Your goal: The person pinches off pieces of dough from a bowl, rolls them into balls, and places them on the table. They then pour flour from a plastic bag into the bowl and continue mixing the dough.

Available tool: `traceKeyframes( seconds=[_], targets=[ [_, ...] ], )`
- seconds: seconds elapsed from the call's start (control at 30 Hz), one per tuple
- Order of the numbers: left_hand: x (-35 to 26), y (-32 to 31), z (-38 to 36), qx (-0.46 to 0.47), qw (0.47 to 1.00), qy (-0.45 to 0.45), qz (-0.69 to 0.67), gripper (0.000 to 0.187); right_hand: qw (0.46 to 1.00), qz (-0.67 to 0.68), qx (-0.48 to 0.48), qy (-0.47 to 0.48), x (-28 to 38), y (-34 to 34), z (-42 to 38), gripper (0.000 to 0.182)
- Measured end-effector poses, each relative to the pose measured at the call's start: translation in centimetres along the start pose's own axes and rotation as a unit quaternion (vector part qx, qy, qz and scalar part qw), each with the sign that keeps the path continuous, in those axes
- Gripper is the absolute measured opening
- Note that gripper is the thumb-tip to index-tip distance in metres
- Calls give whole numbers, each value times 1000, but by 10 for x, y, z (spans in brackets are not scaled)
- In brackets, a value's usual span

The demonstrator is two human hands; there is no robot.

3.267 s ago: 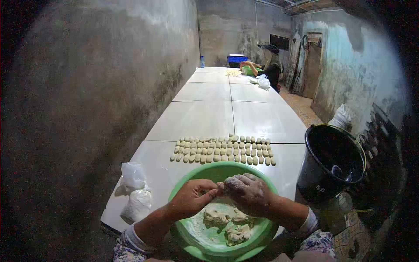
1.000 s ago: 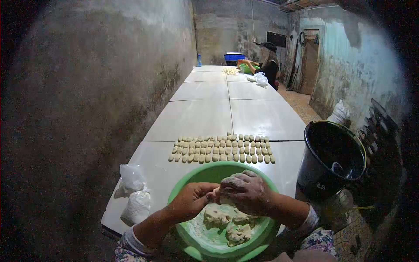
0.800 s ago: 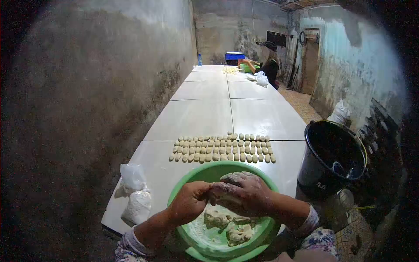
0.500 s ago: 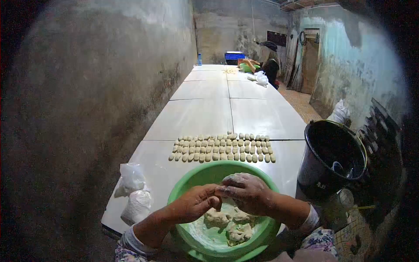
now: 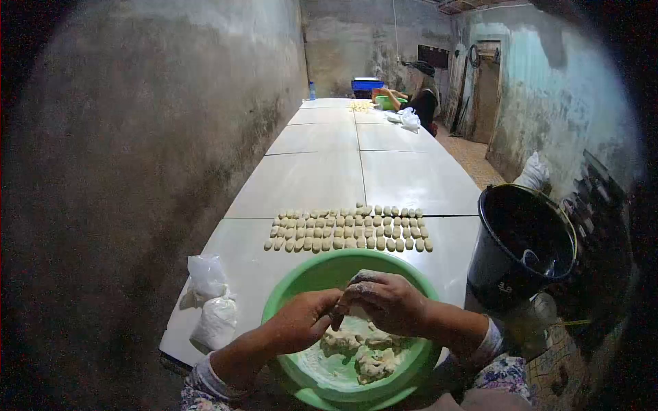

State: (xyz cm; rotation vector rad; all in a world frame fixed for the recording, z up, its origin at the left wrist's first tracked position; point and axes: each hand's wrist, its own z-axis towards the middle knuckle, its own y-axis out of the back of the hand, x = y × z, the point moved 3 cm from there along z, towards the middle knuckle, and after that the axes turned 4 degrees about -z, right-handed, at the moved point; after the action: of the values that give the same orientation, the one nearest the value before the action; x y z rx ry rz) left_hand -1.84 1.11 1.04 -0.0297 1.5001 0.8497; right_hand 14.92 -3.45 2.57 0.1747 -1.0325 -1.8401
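My left hand (image 5: pixel 303 319) and my right hand (image 5: pixel 389 301) meet above a green basin (image 5: pixel 281 288), fingers curled and pressed together. Pale flour coats the back of the right fingers. Whatever lies between my hands is hidden by the fingers. Inside the basin, below the hands, rest torn lumps of pale dough (image 5: pixel 375 363) and a dusting of white flour. Just beyond the far rim, small oval dough pieces (image 5: pixel 327 233) lie in several neat rows on the white table (image 5: pixel 308 185).
Two plastic bags of white powder (image 5: pixel 216 322) stand left of the basin. On the right is a tall black bucket (image 5: pixel 504 253). Another person (image 5: pixel 423 99) works at the far end beside a green bowl (image 5: pixel 389 103), white bags (image 5: pixel 409 119) and a blue crate (image 5: pixel 367 85).
The fingers of my right hand have curled down further over my left fingertips. Both hands stay above the basin. The dough rows look the same.
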Motion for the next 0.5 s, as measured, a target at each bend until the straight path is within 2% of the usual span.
traceKeyframes(
  seconds=[0.13,0.2,0.23,0.3,0.43,0.5],
  targets=[
    [3,-2,3,20,999,-20,-43,22,1000,-6,2,-8,9,8,9,19],
    [3,-5,3,55,973,-50,-217,27,996,75,28,-37,10,9,12,18],
    [0,-2,2,54,973,-50,-217,27,996,76,29,-37,8,7,10,18],
    [-5,4,1,95,989,-28,-113,44,999,18,34,-37,5,6,5,18],
    [9,-2,3,80,992,-54,-80,39,998,-30,43,-29,6,7,4,18],
    [1,-2,0,22,992,-17,-120,31,996,-32,71,-44,6,5,2,20]
  ],
)
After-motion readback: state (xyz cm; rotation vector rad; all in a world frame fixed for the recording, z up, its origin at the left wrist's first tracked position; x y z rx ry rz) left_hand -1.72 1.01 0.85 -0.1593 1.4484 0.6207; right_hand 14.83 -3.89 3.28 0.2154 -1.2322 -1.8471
